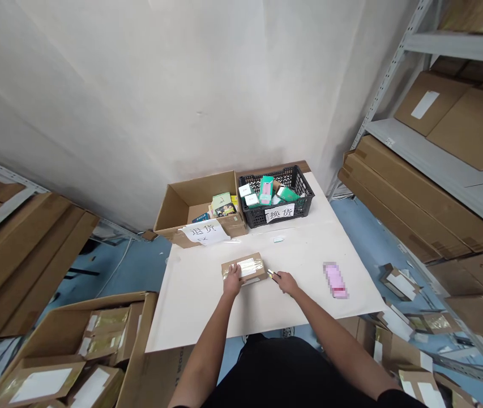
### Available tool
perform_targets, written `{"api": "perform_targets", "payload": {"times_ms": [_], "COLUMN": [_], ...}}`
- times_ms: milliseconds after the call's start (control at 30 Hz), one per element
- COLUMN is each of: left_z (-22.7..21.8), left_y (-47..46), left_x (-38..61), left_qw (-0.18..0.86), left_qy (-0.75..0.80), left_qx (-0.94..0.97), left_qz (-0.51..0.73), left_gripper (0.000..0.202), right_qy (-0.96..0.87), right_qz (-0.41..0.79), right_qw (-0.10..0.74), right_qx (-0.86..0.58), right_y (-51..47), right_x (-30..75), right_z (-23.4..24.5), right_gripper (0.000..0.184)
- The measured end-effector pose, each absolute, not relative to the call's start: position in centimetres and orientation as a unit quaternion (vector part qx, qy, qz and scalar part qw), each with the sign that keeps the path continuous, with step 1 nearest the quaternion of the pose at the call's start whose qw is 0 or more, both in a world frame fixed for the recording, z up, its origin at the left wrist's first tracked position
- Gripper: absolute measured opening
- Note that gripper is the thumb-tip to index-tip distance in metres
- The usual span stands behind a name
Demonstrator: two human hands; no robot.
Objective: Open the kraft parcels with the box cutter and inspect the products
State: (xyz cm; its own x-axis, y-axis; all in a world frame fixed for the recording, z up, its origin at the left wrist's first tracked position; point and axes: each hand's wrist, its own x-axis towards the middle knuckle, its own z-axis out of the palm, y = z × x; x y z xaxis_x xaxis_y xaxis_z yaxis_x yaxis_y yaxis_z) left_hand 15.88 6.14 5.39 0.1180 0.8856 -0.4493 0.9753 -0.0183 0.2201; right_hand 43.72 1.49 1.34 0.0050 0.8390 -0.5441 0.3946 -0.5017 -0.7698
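Note:
A small taped cardboard box (260, 262) with a white label lies on the table in front of me. My left hand (233, 279) grips its left part, fingers resting over the top. In my right hand (286, 282) is a utility knife (273, 274), its tip close to the box's right end. Whether the blade touches the cardboard is too small to tell.
Behind stand an open carton (169, 212) with small packs and a black plastic crate (304, 207) of green-and-white boxes. A pixelated pink item (335, 280) lies right on the white table (199, 317). Parcels fill a large carton (150, 317) at left; shelves (440, 150) flank the right.

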Motion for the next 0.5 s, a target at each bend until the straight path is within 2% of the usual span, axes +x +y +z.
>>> {"api": "perform_targets", "payload": {"times_ms": [133, 200, 333, 500], "left_z": [6.1, 6.4, 6.2, 5.4], "left_y": [7.3, 7.6, 5.9, 1.0], "left_x": [14.1, 12.8, 11.4, 12.4], "left_qw": [0.213, 0.199, 0.176, 0.184], "left_qy": [0.652, 0.676, 0.706, 0.716], "left_qx": [0.725, 0.709, 0.685, 0.672], "left_qz": [-0.063, -0.044, -0.049, -0.05], "left_gripper": [0.063, 0.054, 0.056, 0.05], "right_qy": [-0.346, -0.358, -0.407, -0.374], "right_qz": [0.511, 0.501, 0.462, 0.436], "right_qw": [0.274, 0.263, 0.233, 0.203], "right_qx": [-0.737, -0.742, -0.753, -0.793], "right_y": [0.7, 0.7, 1.8, 5.7], "right_x": [41.3, 39.3, 35.8, 35.1], "right_z": [0.6, 0.4, 0.6, 1.5], "right_gripper": [0.042, 0.043, 0.05, 0.042]}}
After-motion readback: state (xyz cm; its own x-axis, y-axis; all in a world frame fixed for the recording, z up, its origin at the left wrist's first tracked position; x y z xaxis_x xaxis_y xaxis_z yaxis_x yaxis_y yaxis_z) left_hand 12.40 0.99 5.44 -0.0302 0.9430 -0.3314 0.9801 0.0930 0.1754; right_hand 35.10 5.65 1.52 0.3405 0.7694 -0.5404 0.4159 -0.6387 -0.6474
